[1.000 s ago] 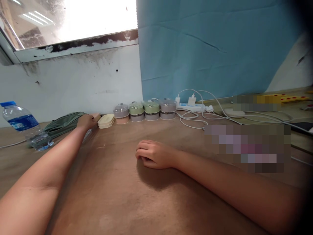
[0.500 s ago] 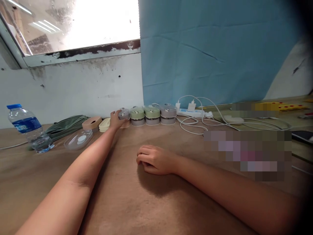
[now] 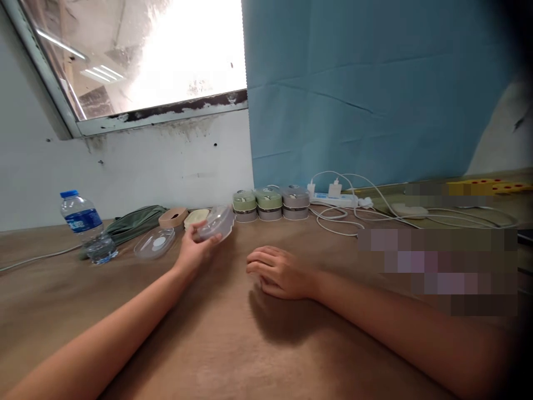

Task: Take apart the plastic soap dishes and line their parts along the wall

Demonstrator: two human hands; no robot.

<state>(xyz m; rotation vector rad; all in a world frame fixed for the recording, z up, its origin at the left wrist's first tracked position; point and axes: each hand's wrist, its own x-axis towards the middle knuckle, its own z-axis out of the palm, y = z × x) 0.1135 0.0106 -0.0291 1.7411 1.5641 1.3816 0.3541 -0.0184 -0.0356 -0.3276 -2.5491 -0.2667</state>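
Note:
My left hand (image 3: pixel 195 248) is closed round a greyish lunch box (image 3: pixel 221 220) with a see-through top, held tilted off the table near the back. Right of it stand two green-lidded lunch boxes (image 3: pixel 245 206) and a grey-lidded lunch box (image 3: pixel 296 203) in a row. A pale yellow container (image 3: pixel 195 218) is just behind my left fingers. Over the middle of the table is my right hand (image 3: pixel 283 272), its fingers curled downward. A pale bit shows under them, but I cannot make out what it is.
At the left are a water bottle (image 3: pixel 88 225), a dark green cloth bag (image 3: pixel 135 223), a clear plastic lid (image 3: pixel 155 244) and a peach-coloured box (image 3: pixel 173 217). A white power strip (image 3: pixel 339 199) with plugs and loose white cables (image 3: pixel 339 226) lies at the back right.
My left hand has taken the lunch box from the left end of the row, drawing it nearer and tilting it. My right hand stays curled over the table; the view has shifted slightly.

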